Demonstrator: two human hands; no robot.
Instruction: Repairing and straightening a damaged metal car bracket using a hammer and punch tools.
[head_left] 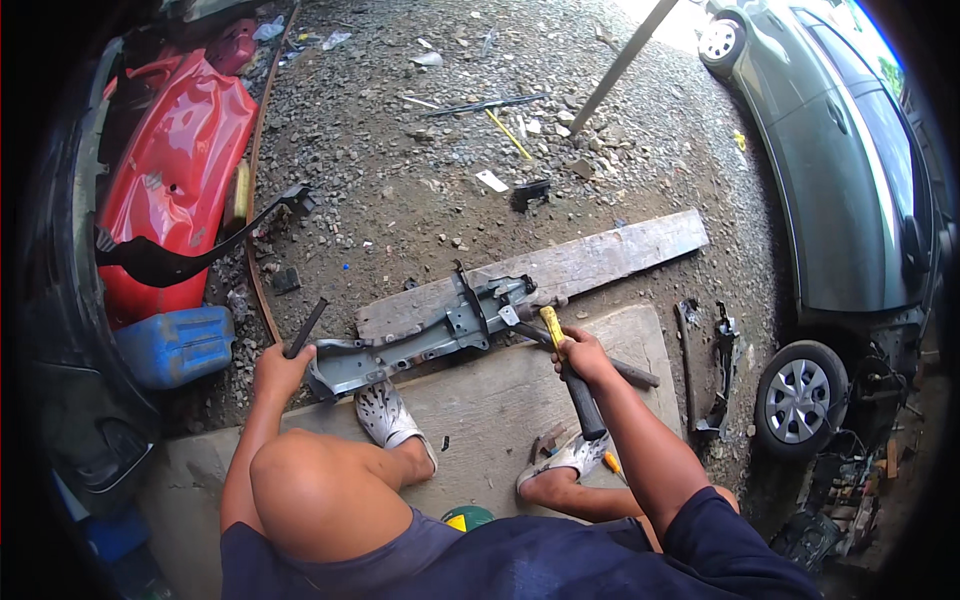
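Observation:
My left hand (pixel 279 371) is closed round a short dark bar (pixel 308 326) that sticks up from the fist, close to the near left end of a car body part. That grey metal car body part (pixel 405 352) lies slantwise, partly over a worn wooden plank (pixel 600 252). In my right hand (pixel 585 358) is a hammer with a yellow shaft and black grip (pixel 583 404); its head is at the right end of the grey part. A dark metal pipe (pixel 632 374) runs under the hammer, pointing right.
My feet in white clogs (pixel 388 415) stand on a concrete slab (pixel 480 400). At left are a dented red body panel (pixel 180 170) and a blue jug (pixel 180 347). A grey-green car (pixel 840 170) and a wheel (pixel 800 398) stand right. A slanted post (pixel 625 65) rises from the gravel.

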